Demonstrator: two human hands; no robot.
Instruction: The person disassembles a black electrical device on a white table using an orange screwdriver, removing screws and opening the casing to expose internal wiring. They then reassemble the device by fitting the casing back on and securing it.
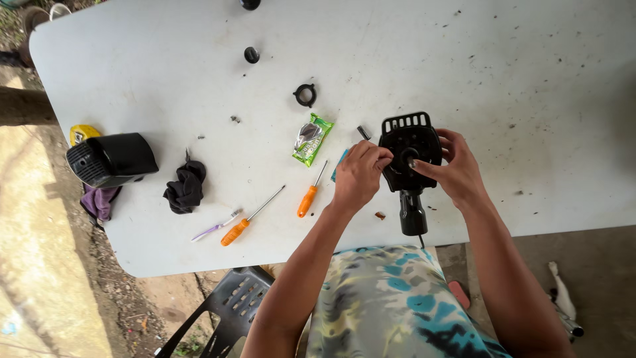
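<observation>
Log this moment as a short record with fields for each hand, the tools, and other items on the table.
left hand: grips the left side of the black motor housing
right hand: holds the housing's right side, fingers at its centre hub
tools: two orange-handled screwdrivers, one purple-handled screwdriver
other items: green snack packet, black ring, black cloth, black cover
surface: white table
</observation>
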